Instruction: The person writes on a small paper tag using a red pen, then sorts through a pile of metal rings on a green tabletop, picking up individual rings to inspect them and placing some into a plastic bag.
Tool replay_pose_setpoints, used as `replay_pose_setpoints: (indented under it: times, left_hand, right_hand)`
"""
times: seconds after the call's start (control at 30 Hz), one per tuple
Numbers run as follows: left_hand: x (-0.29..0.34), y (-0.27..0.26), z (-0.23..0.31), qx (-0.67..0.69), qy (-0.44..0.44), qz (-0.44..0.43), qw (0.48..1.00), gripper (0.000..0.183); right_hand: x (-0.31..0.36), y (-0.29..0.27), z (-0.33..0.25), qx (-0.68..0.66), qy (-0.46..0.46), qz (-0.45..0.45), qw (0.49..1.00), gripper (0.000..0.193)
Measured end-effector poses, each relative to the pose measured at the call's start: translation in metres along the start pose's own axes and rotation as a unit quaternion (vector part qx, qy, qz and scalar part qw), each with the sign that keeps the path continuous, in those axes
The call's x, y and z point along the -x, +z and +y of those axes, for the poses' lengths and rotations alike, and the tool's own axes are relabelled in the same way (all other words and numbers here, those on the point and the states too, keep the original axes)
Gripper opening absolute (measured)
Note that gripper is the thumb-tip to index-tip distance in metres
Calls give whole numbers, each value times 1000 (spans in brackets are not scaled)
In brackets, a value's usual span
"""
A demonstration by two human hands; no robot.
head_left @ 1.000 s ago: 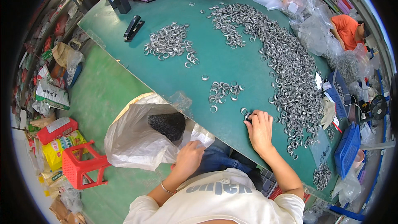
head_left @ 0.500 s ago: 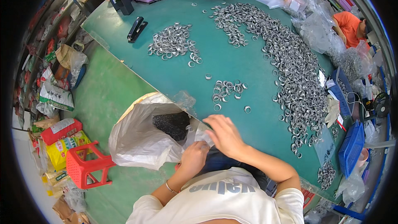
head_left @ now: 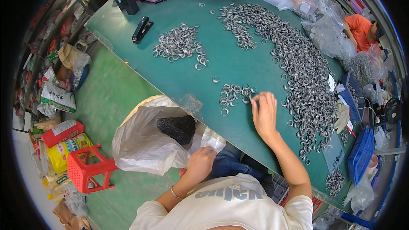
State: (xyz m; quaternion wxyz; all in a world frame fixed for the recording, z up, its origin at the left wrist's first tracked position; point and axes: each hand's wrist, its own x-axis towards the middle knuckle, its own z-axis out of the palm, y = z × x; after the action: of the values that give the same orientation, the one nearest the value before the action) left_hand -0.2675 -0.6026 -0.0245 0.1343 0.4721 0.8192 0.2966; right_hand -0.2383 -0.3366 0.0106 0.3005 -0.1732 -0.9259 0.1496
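Observation:
My right hand [head_left: 265, 113] reaches over the green table, thumb and fingertips drawn together at the right edge of a small group of grey metal rings [head_left: 230, 95]. A ring appears to be between those fingertips, partly covered by them. Low beside the table edge, my left hand [head_left: 201, 162] is closed at the rim of a large white sack [head_left: 142, 140]. Whatever its fingers pinch is hidden. The sack gapes open, with a dark grainy mass [head_left: 177, 130] inside.
A larger ring pile [head_left: 179, 42] lies farther left, near a black stapler [head_left: 141, 30]. A long band of rings [head_left: 304, 72] curves down the right side. Blue baskets [head_left: 361, 149] line the right edge. A red stool [head_left: 91, 168] stands left. Another person [head_left: 360, 32] is at far right.
My right hand has left the sack rim and moved up and right to the small ring group. My left hand stays by the sack. The lone ring near the group no longer shows separately.

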Motion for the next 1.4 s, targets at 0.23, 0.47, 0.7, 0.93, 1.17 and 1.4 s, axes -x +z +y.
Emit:
replay_pose_setpoints:
  times: [0.23, 0.47, 0.7, 0.93, 1.17, 1.4]
  left_hand:
    - [2, 1, -2, -1, 0, 18, 1000, 14]
    - [1, -1, -2, 17, -15, -14, 1000, 13]
    - [-1, -2, 1, 6, -6, -9, 1000, 15]
    - [4, 3, -1, 1, 1, 17, 1000, 15]
    - [2, 1, 0, 17, -5, 13, 1000, 12]
    - [3, 1, 0, 16, -11, 9, 1000, 12]
  right_hand:
    - [-14, 20, 5, 17, 14, -33, 999, 15]
    - [-1, -5, -27, -287, 126, -88, 945, 11]
    - [17, 2, -92, -316, 8, -204, 926, 17]
    - [-5, -13, -24, -121, 107, -83, 983, 21]
    - [-1, 5, 3, -44, 8, -64, 997, 18]
    - [-19, 18, 1, -49, -25, -21, 998, 17]
